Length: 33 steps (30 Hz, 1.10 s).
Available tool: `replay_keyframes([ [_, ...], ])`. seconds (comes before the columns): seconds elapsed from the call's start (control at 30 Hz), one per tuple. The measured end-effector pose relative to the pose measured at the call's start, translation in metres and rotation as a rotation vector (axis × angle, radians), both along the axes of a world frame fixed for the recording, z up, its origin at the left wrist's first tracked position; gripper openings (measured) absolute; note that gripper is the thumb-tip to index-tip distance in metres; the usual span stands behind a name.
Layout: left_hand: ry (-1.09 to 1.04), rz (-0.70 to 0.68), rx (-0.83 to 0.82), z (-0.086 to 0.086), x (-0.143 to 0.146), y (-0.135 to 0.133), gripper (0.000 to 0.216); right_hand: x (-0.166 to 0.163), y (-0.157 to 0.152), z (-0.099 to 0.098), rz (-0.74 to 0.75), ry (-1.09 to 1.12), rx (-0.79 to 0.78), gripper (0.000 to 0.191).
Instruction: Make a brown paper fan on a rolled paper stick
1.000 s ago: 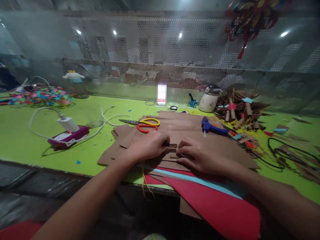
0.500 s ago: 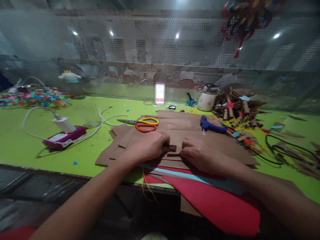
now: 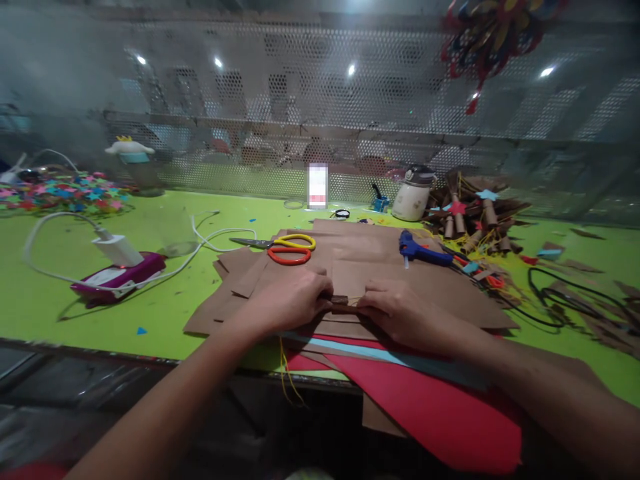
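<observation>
Above the stacked brown paper sheets (image 3: 370,247), my left hand (image 3: 295,300) is closed with its fingertips on a small dark brown paper roll (image 3: 340,300). Opposite it, my right hand (image 3: 400,310) pinches a narrow brown paper strip (image 3: 345,309), which runs along the near side of the roll to the left fingers. A thin yellow thread shows between the hands; which fingers hold it I cannot tell. More yellow thread (image 3: 285,373) hangs over the table's front edge. Scissors (image 3: 293,249) with yellow and red handles lie beyond my left hand, and a blue glue gun (image 3: 423,250) beyond my right.
Red paper (image 3: 440,407) sticks out past the front edge. A purple power strip (image 3: 120,277) with a white charger stands left. Bundled brown rolls (image 3: 480,213), a flask (image 3: 413,193) and black cable (image 3: 555,320) are right. Colourful paper stars (image 3: 65,193) lie far left.
My left fingers have come down and the strip now lies against the roll, reaching them. Before, its left end stuck out free below the roll. The view has shifted slightly.
</observation>
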<state>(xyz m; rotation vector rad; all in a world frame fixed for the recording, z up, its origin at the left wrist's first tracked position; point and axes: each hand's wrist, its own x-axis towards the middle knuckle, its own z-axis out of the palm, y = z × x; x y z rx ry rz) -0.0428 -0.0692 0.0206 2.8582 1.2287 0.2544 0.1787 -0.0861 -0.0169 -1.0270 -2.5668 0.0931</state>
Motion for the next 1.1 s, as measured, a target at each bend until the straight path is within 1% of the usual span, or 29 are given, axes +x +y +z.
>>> replay_keyframes([
  [0.2,-0.021,-0.025,0.015,-0.003,-0.003,-0.005,0.018,-0.005,-0.003,0.002,0.02,0.019,0.024,0.018],
  [0.37,-0.032,-0.043,0.033,-0.005,-0.003,-0.006,0.019,-0.005,-0.001,0.001,-0.01,-0.008,0.032,0.018],
  [0.5,-0.035,-0.022,0.051,-0.009,-0.002,-0.005,0.024,-0.005,-0.001,0.002,-0.009,0.012,0.027,0.016],
  [0.67,-0.023,-0.048,0.07,-0.012,-0.003,-0.002,0.025,-0.008,0.001,0.007,0.071,0.096,0.052,0.018],
  [0.73,-0.029,-0.065,0.068,-0.012,-0.003,-0.001,0.023,-0.01,0.004,0.008,0.08,0.098,0.031,0.016],
  [0.87,-0.048,-0.076,0.047,-0.011,-0.004,-0.001,0.024,-0.009,0.008,0.005,0.022,0.089,-0.038,0.011],
  [1.0,-0.071,-0.082,0.014,-0.012,-0.004,-0.002,0.024,-0.009,0.011,0.001,-0.052,0.1,-0.114,0.012],
  [1.1,-0.069,-0.066,0.007,-0.012,-0.004,-0.003,0.023,-0.009,0.014,0.001,-0.072,0.099,-0.172,0.013],
])
